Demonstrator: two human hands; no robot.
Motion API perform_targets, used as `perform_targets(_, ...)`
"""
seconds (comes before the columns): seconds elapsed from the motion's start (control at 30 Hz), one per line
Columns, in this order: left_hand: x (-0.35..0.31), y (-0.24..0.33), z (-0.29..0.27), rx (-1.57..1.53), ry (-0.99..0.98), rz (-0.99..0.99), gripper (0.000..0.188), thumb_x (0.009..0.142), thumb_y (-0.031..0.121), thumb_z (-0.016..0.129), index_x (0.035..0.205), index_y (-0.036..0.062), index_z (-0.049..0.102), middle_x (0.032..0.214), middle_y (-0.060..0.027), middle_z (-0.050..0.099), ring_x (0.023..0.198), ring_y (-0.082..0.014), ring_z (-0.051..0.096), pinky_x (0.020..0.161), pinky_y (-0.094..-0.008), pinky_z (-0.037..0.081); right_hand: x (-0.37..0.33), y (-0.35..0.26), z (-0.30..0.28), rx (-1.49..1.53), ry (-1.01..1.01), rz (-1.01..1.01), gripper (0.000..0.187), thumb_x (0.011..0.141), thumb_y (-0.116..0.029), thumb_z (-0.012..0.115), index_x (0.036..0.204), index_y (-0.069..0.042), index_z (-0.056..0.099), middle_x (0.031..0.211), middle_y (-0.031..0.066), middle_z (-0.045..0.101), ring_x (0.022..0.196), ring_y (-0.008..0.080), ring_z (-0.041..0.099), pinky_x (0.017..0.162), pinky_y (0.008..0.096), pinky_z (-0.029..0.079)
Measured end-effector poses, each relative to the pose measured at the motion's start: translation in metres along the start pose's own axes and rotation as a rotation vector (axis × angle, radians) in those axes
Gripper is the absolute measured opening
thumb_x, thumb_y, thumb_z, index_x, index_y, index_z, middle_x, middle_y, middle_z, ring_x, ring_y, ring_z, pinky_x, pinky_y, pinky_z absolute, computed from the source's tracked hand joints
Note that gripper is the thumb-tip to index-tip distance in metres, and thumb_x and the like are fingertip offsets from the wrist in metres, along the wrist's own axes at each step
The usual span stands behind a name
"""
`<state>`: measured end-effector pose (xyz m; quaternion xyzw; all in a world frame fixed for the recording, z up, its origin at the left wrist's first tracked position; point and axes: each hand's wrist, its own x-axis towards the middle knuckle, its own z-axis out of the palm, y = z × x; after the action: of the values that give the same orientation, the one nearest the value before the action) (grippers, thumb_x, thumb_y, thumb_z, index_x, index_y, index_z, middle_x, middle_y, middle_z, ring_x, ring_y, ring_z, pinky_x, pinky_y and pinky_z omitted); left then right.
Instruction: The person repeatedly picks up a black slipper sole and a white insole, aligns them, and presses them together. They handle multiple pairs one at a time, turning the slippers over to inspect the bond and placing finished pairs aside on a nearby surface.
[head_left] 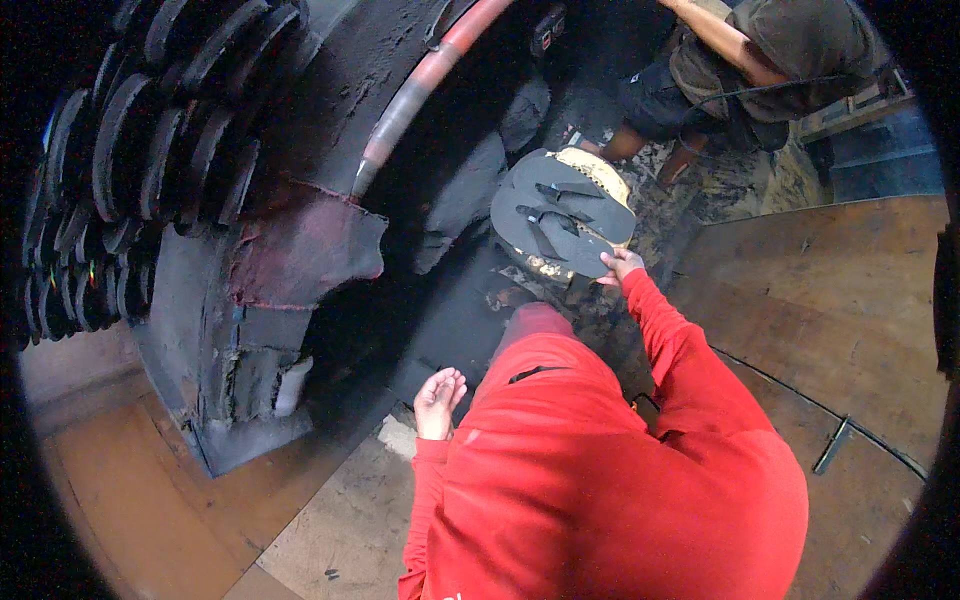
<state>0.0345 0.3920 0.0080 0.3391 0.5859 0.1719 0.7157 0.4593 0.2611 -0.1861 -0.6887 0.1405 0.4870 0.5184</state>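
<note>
My right hand (622, 265) is closed on the near edge of a dark grey flip-flop (590, 240), thumb on top. A second flip-flop (535, 195) lies beside it, and both have black straps. Under them shows a pale yellow, crumbly-edged round pad (600, 172). My left hand (437, 402) hangs lower, near my left side, apart from the flip-flops. Its fingers are loosely curled and I see nothing in it.
A dust-covered dark machine (345, 110) with a red-and-white pipe (425, 85) stands left. Rows of dark rounded slabs (125, 150) hang at far left. Another person (780, 55) bends at the upper right. Wooden boards (820, 290) cover the floor at right.
</note>
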Motion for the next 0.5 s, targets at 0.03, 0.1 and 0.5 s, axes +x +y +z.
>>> perform_targets(0.03,0.001,0.004,0.001,-0.002,0.002,0.019,0.024,0.098,0.007,0.058,0.12,-0.0037,0.06,0.113,-0.0121,0.066,0.103,-0.0205,0.066,0.089,-0.0314,0.056,-0.004,0.002,0.0,0.046,-0.027,-0.011,0.042,0.09,-0.015,0.072,0.124,0.0,0.053,0.104,0.0149,0.067,0.081,0.0301,0.071,0.064,0.047,0.064)
perform_targets(0.1,0.002,0.009,-0.001,-0.006,0.011,0.054,0.024,0.098,0.007,0.058,0.119,-0.0032,0.061,0.113,-0.0118,0.066,0.103,-0.0201,0.066,0.089,-0.031,0.056,-0.011,0.01,0.001,0.08,-0.048,0.04,0.038,0.091,-0.015,0.07,0.122,0.0,0.054,0.104,0.0139,0.068,0.082,0.0317,0.072,0.067,0.0488,0.064)
perform_targets(0.5,-0.012,-0.002,-0.01,0.044,0.001,-0.008,0.024,0.098,0.007,0.059,0.12,-0.0036,0.061,0.113,-0.0121,0.067,0.102,-0.0196,0.066,0.088,-0.0299,0.057,0.029,0.005,-0.008,-0.076,0.022,0.054,0.026,0.087,-0.017,0.075,0.102,-0.002,0.06,0.086,0.0113,0.069,0.067,0.0253,0.071,0.059,0.0427,0.064)
